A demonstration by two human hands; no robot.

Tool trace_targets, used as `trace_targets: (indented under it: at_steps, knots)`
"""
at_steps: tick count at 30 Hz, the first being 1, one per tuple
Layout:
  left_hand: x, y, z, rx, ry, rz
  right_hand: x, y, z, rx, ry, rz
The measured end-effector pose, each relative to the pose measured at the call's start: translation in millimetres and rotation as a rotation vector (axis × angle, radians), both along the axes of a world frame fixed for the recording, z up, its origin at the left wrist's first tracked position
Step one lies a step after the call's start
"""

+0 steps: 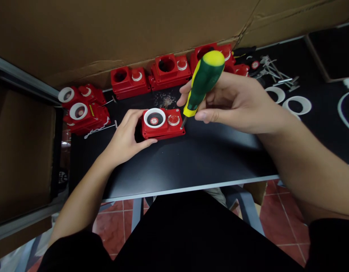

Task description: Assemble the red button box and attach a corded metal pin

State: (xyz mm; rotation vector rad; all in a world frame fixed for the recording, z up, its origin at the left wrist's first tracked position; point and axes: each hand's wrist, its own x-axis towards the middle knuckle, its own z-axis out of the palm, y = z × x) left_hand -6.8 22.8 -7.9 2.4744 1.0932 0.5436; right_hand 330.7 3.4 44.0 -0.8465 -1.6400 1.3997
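A red electrical box [163,133] with a white ring around a dark round opening and a small red knob sits on the black table. My left hand [130,132] grips its left end, thumb along the front and fingers behind. In my right hand [231,102] is a screwdriver [206,81] with a green and yellow handle, held tilted. Its tip meets a screw [181,127] at the box's right front corner. Behind the box lies a small heap of screws [167,101].
Red boxes [130,88] line the cardboard wall [134,30] at the back. Two more with white rings [86,117] stand at left. White rings [297,105] and metal rods [279,73] lie at right, near a dark flat panel [333,53]. The table's front edge [191,187] is pale.
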Motion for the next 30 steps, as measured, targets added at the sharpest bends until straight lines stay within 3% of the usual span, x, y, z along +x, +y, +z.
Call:
trace_targets:
  at_steps: [6, 13, 18, 27, 30]
  knots:
    - [1.0, 0.6, 0.7, -0.002, -0.007, -0.035, -3.7, -1.9, 3.2, -0.061, 0.073, 0.023]
    - [3.4, -3.2, 1.7, -0.017, -0.025, 0.007, -12.5, -2.4, -6.1, -0.027, 0.145, -0.064]
    - [4.4, -7.3, 3.8, -0.038, -0.010, 0.070, -20.6, -6.1, -9.2, -0.004, 0.141, -0.187]
    - [3.8, -6.6, 1.8, -0.023, -0.009, 0.043, -33.7, -10.9, -16.0, 0.046, 0.045, -0.433]
    - [3.7, -6.1, 1.2, -0.020, -0.013, 0.036, -32.5, -9.4, -14.8, 0.049, 0.081, -0.412]
